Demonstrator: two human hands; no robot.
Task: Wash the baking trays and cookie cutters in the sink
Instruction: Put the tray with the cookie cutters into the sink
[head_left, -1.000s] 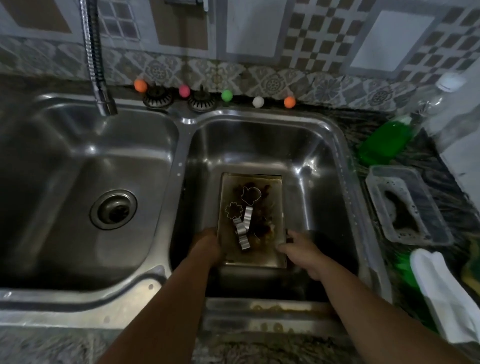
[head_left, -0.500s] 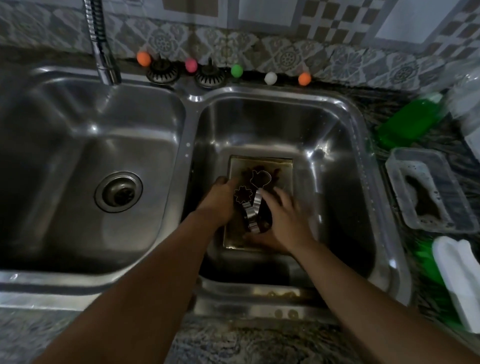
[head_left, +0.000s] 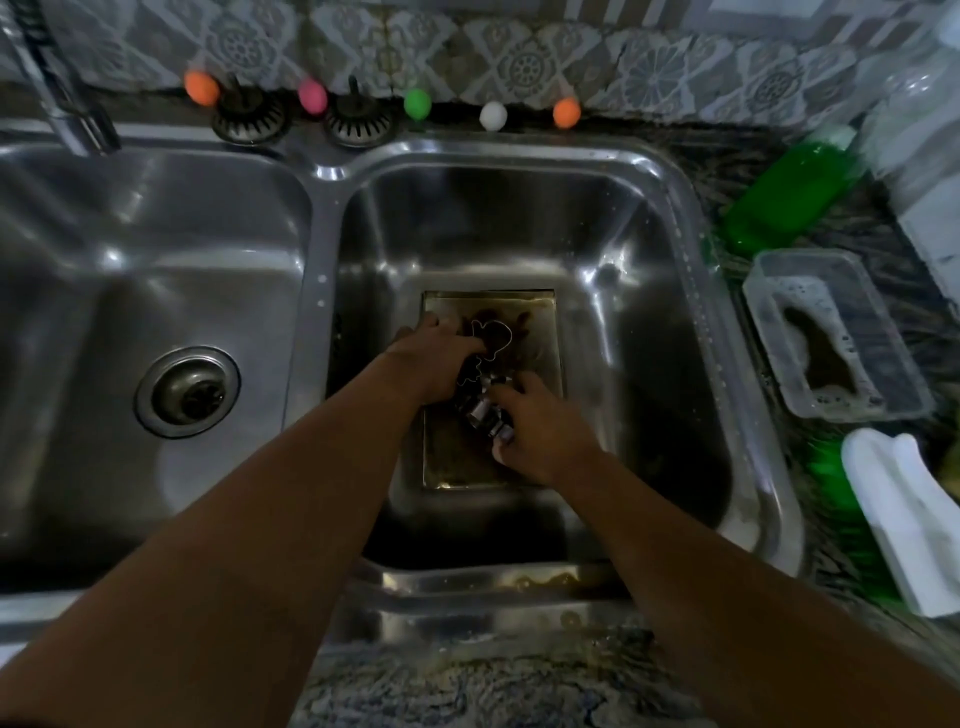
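A: Left side first?
B: Faucet (head_left: 62, 111) top left over the left basin (head_left: 130, 249), drain (head_left: 188, 392) in its floor. Two strainer plugs (head_left: 249, 122) on the back ledge with a row of small coloured balls (head_left: 417, 103).

A: Middle?
B: Right basin (head_left: 613, 249) holds the baking tray (head_left: 540, 332), flat on the bottom, dirty, dark residue at its far end. Cookie cutters lie on it. Left hand (head_left: 441, 358) is over the tray's left half, fingers bent down onto a flower-shaped cutter (head_left: 470, 375); can't tell if it pinches it or just presses. A mitten-shaped cutter (head_left: 493, 336) sits just past those fingers, on the residue.

A: Right hand?
B: Right hand (head_left: 540, 431) just beside the left, fingers curled round a shiny metal cutter (head_left: 485, 413), thumb low at the near side. The piece is blurred, shape unclear.

A: Right of the sink?
B: On the table: green bottle (head_left: 789, 202) lying tilted, clear plastic container (head_left: 831, 332) with foam and murky water, white cloth (head_left: 904, 514) near the edge over something green.
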